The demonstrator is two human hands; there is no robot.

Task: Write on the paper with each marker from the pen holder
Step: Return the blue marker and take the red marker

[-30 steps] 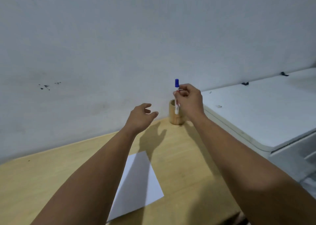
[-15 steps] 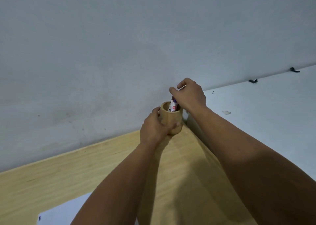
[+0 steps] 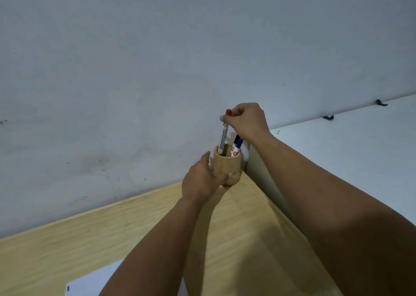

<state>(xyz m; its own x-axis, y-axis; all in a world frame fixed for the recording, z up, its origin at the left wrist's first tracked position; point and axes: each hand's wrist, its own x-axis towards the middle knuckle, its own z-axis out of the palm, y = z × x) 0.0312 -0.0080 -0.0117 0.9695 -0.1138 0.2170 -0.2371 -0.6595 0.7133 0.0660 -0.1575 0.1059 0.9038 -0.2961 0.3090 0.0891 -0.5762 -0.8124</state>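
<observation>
Here the step in hand looks to be drawing the red-capped marker (image 3: 224, 136) out of the pen holder (image 3: 227, 168), and it wants a straight upward pull along the marker's own line, so the barrel does not drag against the rim or tip the holder. The marker stands nearly upright, its lower end still inside the opening at the left side. Two more markers, one blue-capped (image 3: 239, 143) and one black-capped (image 3: 236, 139), lean in the right side; keep clear of them on the way up.

The right hand (image 3: 246, 121) is closed in a pinch on the marker's top end, just below the red cap, with the other fingers curled. The left hand (image 3: 201, 181) wraps part way round the holder's left wall, fingers against its lower front, steadying it on the wooden surface (image 3: 112, 235) at the far corner by the wall. The paper (image 3: 94, 282) lies well apart, at the near edge, partly hidden by the left forearm.
</observation>
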